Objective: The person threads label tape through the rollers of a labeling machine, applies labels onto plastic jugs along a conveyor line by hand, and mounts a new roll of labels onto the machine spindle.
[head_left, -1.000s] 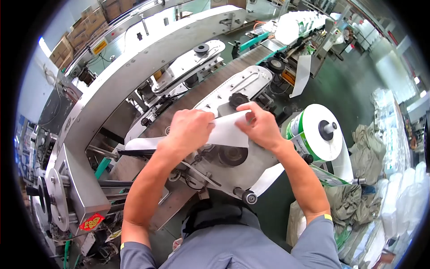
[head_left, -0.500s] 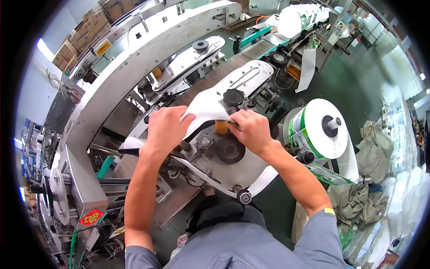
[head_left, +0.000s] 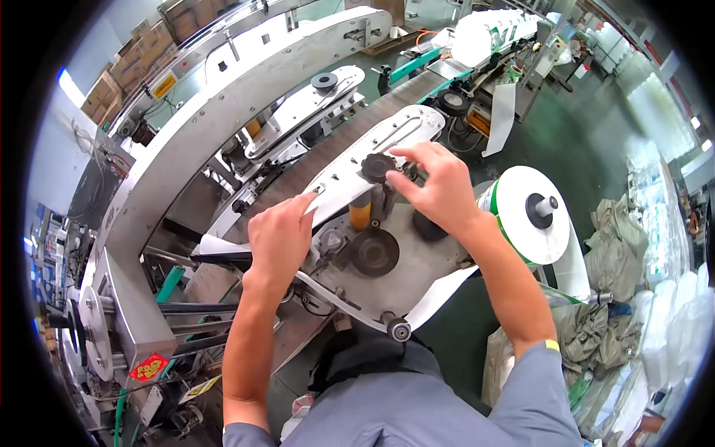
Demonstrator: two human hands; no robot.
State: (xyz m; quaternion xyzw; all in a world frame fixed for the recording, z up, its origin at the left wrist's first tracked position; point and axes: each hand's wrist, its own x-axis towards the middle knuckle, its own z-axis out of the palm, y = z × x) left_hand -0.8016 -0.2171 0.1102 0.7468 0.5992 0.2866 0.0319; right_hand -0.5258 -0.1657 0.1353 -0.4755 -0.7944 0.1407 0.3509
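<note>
My left hand [head_left: 279, 242] is closed, its fingertips at a white strip [head_left: 337, 200] that runs along the near side of the plate toward the knob. The thumb is mostly hidden. My right hand [head_left: 439, 182] is open, thumb and fingers apart, just right of a black knob [head_left: 377, 168]. It holds nothing; whether it touches the knob I cannot tell. Below the hands are a yellow cylinder [head_left: 360, 211] and a dark round roller [head_left: 375, 252] on the metal base. More white band [head_left: 447, 292] passes around a front roller [head_left: 399, 328].
A large label roll [head_left: 525, 216] stands on a spindle at right. Behind the hands runs a conveyor belt [head_left: 328, 149], with white containers [head_left: 495, 33] at its far end. A curved metal arm [head_left: 186, 127] rises at left. Cloth sacks [head_left: 618, 238] lie at right.
My right hand has let go of the white strip, opened, and moved up and right beside the knob. The strip no longer bows up between both hands. My left hand has lowered slightly.
</note>
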